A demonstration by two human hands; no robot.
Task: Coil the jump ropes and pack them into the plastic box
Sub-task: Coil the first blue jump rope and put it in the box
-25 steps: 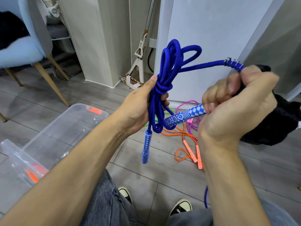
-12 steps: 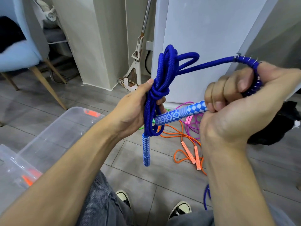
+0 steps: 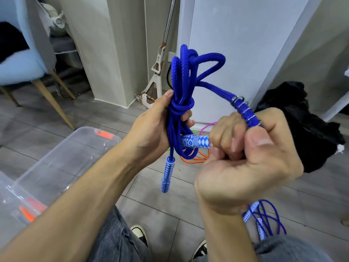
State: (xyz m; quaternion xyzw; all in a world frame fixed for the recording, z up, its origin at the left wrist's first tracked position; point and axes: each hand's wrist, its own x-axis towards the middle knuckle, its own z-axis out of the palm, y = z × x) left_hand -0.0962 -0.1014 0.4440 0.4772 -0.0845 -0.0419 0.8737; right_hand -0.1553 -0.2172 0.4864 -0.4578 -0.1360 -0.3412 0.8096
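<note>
My left hand (image 3: 153, 127) grips a bundle of blue jump rope (image 3: 182, 78) folded into several loops, with one strand wrapped around its middle. One blue-and-white patterned handle (image 3: 167, 174) hangs below that hand. My right hand (image 3: 249, 156) grips the other patterned handle (image 3: 194, 142), whose tip pokes through the lower loops; the rope end with its metal spring (image 3: 243, 108) comes out over my fingers. The clear plastic box (image 3: 62, 159) stands on the floor at lower left, with orange latches.
An orange rope (image 3: 192, 159), plus pink and green ones, lie on the floor behind my hands. Another blue rope (image 3: 264, 218) lies by my right knee. A black cloth (image 3: 306, 133) is at right, a chair at far left, a mop against the wall.
My right hand has swung nearer and lower, bringing the spring end down and pushing the handle tip further into the bundle's lower loops. The left hand keeps its grip.
</note>
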